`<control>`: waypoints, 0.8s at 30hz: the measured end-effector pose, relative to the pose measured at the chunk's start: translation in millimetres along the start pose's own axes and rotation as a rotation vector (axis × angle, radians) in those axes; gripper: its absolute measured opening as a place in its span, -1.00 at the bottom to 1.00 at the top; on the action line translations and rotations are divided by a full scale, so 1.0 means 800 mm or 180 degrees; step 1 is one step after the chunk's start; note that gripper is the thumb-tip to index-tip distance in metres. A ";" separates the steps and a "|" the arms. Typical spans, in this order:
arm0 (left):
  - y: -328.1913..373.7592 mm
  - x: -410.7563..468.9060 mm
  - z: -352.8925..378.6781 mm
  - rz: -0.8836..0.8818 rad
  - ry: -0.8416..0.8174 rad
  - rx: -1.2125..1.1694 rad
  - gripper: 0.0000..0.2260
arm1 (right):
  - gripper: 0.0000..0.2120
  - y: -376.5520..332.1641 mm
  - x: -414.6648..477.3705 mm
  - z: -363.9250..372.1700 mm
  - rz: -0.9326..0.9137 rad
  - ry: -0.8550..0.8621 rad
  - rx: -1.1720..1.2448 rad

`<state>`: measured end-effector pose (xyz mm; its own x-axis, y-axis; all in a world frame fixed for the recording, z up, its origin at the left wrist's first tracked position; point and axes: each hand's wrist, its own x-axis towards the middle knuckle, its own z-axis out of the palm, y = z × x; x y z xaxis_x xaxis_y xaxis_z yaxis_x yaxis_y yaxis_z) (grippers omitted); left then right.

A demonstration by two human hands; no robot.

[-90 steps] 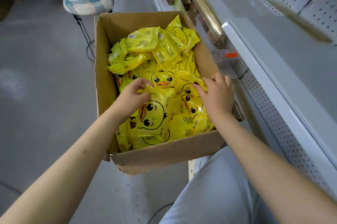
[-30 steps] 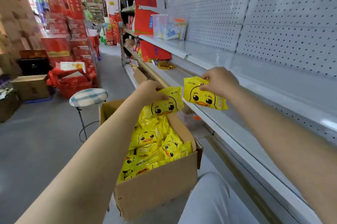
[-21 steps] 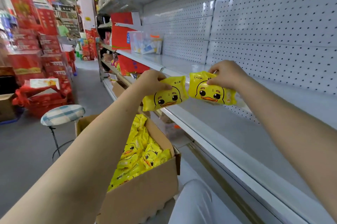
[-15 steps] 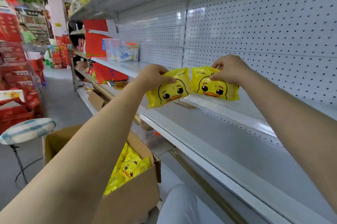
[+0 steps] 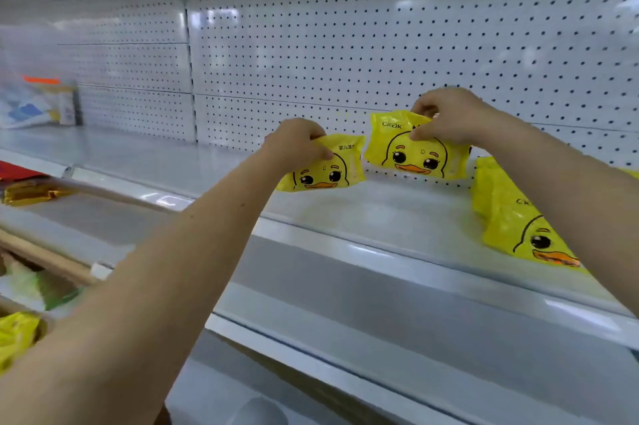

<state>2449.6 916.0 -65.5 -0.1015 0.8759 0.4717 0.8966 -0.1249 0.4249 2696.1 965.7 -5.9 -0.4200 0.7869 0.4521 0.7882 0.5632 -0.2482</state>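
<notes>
Head camera faces the shelf [image 5: 380, 217] closely, level.

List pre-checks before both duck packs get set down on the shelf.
1. Left hand grips left pack: ok.
2. Right hand pinches right pack at its top edge: ok.
3. Shelf bare beneath both packs: ok.
4. Right pack apart from shelved pack: ok.
5. Duck faces turned outward: ok; left pack slightly tilted.
6. Packs already touching the shelf: cannot tell.
</notes>
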 end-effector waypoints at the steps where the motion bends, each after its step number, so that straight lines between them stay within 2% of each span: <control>1: 0.004 0.014 0.014 0.0048 0.0008 -0.0012 -0.86 | -0.69 0.010 0.002 -0.004 0.0027 -0.0001 -0.0078; 8: 0.020 0.098 0.112 0.0152 0.0150 0.0092 -0.76 | -0.68 0.074 0.024 -0.012 0.0236 -0.0077 -0.0600; 12: 0.029 0.137 0.154 0.0061 0.0235 0.0109 -0.74 | -0.69 0.102 0.045 -0.006 0.0292 0.0068 -0.0620; 18: 0.025 0.175 0.190 0.0101 0.0170 0.0421 -0.76 | -0.72 0.121 0.087 0.010 0.0261 0.0220 -0.0502; 21: 0.016 0.185 0.200 0.0187 0.0207 0.0568 -0.77 | -0.72 0.127 0.110 0.019 0.0287 0.0124 -0.0569; 24: 0.004 0.190 0.205 0.0261 0.0255 0.0398 -0.75 | -0.71 0.137 0.129 0.031 0.0353 -0.0060 -0.0776</control>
<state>2507.9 1125.3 -119.1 -0.0552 0.8246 0.5630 0.9494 -0.1313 0.2853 2728.0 1115.0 -7.9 -0.3315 0.8463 0.4170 0.9139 0.3978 -0.0806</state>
